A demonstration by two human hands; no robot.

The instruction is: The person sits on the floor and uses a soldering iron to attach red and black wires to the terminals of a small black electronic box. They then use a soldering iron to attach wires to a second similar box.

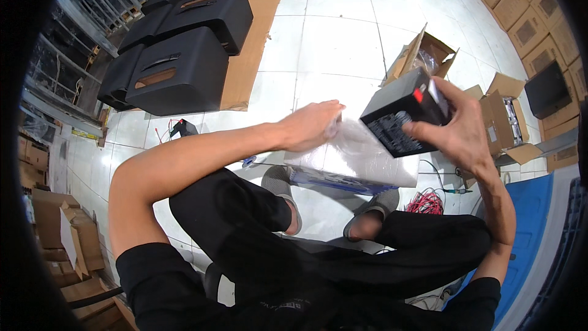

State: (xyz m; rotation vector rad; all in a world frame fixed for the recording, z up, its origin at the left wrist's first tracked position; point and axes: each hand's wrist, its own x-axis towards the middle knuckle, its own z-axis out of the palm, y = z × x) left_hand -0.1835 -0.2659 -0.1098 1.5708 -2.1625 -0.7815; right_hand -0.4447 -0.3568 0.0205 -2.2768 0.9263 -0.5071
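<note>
My right hand [458,125] grips a black rectangular battery [398,103] with a red terminal, holding it tilted above the right end of a white foam-topped box [343,165] between my feet. My left hand [312,122] is at the back left of that box, fingers closed on crumpled clear plastic [354,133] that lies over the top. The battery hides part of the plastic and box.
Black cases [174,76] sit on cardboard at back left. Open cartons [429,46] lie right and ahead, beside stacked boxes [536,9]. Red wires [424,203] are by my right foot, a small battery [184,129] left. A blue panel [527,220] stands at right.
</note>
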